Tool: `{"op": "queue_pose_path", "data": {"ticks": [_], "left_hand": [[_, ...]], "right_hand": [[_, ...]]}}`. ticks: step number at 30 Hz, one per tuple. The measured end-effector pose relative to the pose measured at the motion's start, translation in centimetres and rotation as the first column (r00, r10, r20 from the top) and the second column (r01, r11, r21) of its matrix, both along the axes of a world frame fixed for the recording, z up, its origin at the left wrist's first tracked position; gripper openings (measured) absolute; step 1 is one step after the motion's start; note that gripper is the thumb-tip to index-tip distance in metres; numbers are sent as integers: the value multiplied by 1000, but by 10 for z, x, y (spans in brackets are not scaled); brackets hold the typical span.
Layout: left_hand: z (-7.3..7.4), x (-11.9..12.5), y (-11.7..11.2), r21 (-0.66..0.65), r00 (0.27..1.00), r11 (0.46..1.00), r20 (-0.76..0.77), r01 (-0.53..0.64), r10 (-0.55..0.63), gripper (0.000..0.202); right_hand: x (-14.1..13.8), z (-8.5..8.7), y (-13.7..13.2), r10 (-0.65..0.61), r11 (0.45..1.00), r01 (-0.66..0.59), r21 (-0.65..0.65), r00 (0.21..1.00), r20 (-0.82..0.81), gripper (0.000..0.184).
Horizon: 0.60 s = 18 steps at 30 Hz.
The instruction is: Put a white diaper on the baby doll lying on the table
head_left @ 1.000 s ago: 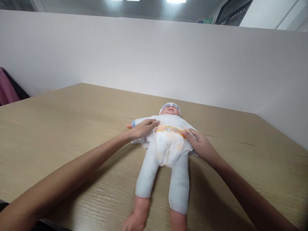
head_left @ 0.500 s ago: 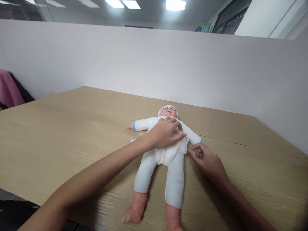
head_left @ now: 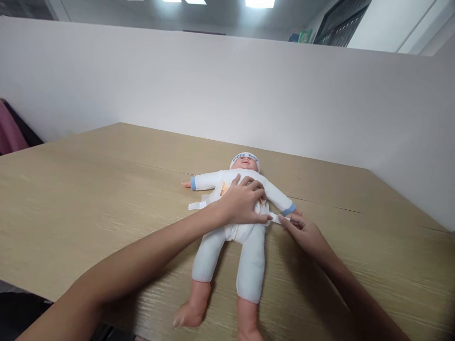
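A baby doll in a white suit and a white cap lies on its back on the wooden table, head away from me. A white diaper wraps its hips. My left hand lies flat on the doll's belly, fingers spread, pressing the diaper front down. My right hand is at the doll's left hip, fingers pinched on the diaper's white side tab. The diaper's other tab sticks out loose on the left side.
A white partition wall runs behind and to the right of the table. A pink cloth over a dark shape shows at the far left edge. The table's near edge is at the lower left.
My left hand moved from the doll's side onto its belly and stays there. My right hand slid off the waistband to the hip and now pulls the side tab outward.
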<state>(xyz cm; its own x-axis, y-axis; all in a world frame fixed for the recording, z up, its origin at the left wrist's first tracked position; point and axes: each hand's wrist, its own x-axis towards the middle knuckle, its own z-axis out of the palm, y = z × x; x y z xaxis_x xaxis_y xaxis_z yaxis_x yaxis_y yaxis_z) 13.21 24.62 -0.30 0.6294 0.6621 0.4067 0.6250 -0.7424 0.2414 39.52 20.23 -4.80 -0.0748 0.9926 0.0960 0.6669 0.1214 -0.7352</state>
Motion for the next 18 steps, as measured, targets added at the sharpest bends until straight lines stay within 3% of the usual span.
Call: {"op": "queue_pose_path", "data": {"ticks": [4, 10, 14, 16, 18], "left_hand": [[-1, 1, 1, -2, 1000, 1000, -9, -9, 9, 51], [-2, 1, 1, -27, 1000, 999, -2, -19, 19, 73], [-6, 3, 2, -54, 1000, 998, 20, -22, 23, 79], [-5, 2, 3, -84, 999, 996, 52, -13, 17, 82], [0, -2, 6, -151, 994, 988, 107, 27, -11, 91]], "right_hand": [[-10, 16, 6, 42, 999, -41, 8, 970, -238, 66], [-66, 32, 24, 110, 994, -105, 30, 957, -267, 62], [-79, 22, 20, 87, 994, -61, 91, 945, -314, 59], [-73, 12, 9, 91, 979, -37, 200, 960, -266, 52], [-66, 1, -3, 128, 929, -72, 363, 983, -132, 46]]}}
